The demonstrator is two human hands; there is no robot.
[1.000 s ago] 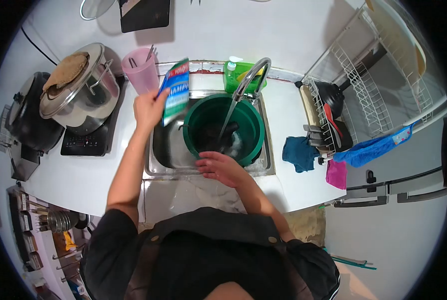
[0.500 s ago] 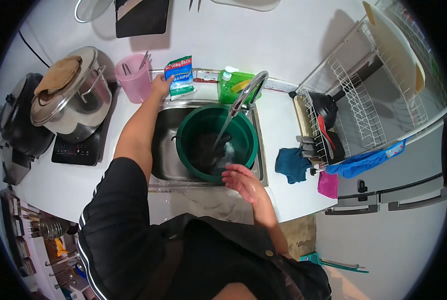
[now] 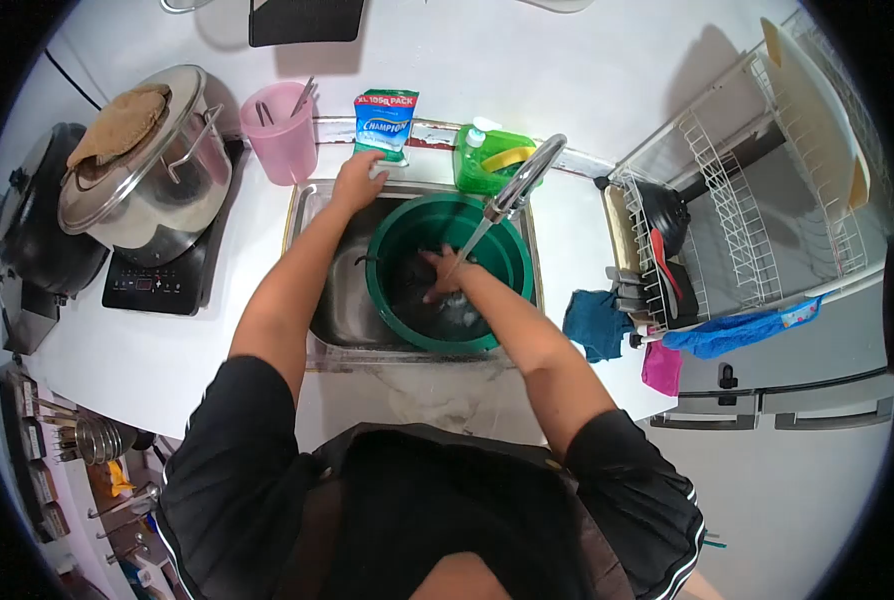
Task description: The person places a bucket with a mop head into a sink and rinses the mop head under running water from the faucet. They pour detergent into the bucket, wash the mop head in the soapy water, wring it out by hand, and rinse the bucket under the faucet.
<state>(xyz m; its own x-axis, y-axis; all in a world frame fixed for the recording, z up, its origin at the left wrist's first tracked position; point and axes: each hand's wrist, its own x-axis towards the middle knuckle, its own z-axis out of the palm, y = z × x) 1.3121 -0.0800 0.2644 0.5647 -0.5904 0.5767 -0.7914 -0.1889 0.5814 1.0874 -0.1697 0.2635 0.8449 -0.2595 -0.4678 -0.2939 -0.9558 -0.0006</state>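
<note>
My left hand (image 3: 360, 182) is over the sink's back left edge, fingers apart and holding nothing. Just behind it, a blue and green Champion detergent packet (image 3: 384, 122) leans upright against the wall. My right hand (image 3: 444, 272) reaches down into a green basin (image 3: 379, 308), its fingers spread. Dark material, perhaps cloth, lies in the basin's water; its kind is hard to make out. Water runs from the chrome faucet (image 3: 527, 178) into the basin beside my right hand. The basin sits in a steel sink (image 3: 339, 320).
A pink cup (image 3: 285, 145) with utensils and a green soap bottle (image 3: 472, 165) stand behind the sink. To the left, a large steel pot (image 3: 182, 180) rests on an induction cooker (image 3: 157, 285). On the right are a teal cloth (image 3: 595, 325) and a white dish rack (image 3: 732, 220).
My left hand has let go of the detergent packet, which now stands against the wall. My right hand has moved from the basin's front rim down into the basin.
</note>
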